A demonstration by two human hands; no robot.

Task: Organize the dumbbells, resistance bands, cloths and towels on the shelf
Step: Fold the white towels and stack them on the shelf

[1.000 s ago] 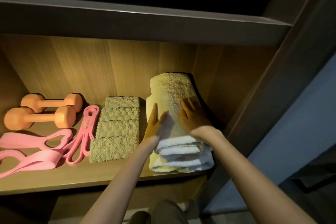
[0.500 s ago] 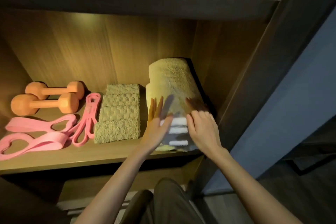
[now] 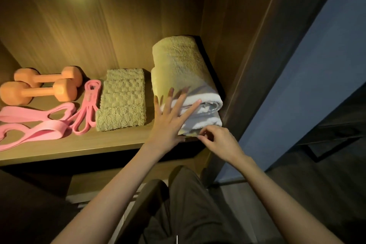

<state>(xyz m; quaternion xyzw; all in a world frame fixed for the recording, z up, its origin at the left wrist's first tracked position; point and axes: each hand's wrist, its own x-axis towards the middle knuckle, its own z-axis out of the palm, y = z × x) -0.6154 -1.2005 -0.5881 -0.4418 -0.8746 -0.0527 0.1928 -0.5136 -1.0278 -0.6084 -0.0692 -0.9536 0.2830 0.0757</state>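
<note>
Trousers [image 3: 190, 214] in a dark olive cloth are showing at the bottom of the view, with both bare forearms reaching up from there toward the wooden shelf [image 3: 83, 148]. Nearest the front edge, the right hand [image 3: 219, 140] is curling its fingers together, the thumb and fingertips pinching at the lower front corner of the folded towels [image 3: 184, 77]. Just to its left, the left hand [image 3: 172, 117] is lying flat against the front of the same stack with its fingers spread wide apart, gripping nothing. That stack is sitting at the right end of the shelf, close against the side wall, with white folds showing at the front and a yellowish layer rolling over the top toward the back. Beside it to the left, a neat row of green textured cloths [image 3: 122, 99] is lying overlapped from front to back. Further left, pink resistance bands [image 3: 45, 123] are sprawling in loops along the board, one narrower looped band [image 3: 89, 105] lying just beside the cloths. Behind the bands, two orange dumbbells [image 3: 39, 87] are resting side by side near the back panel at the left end.
</note>
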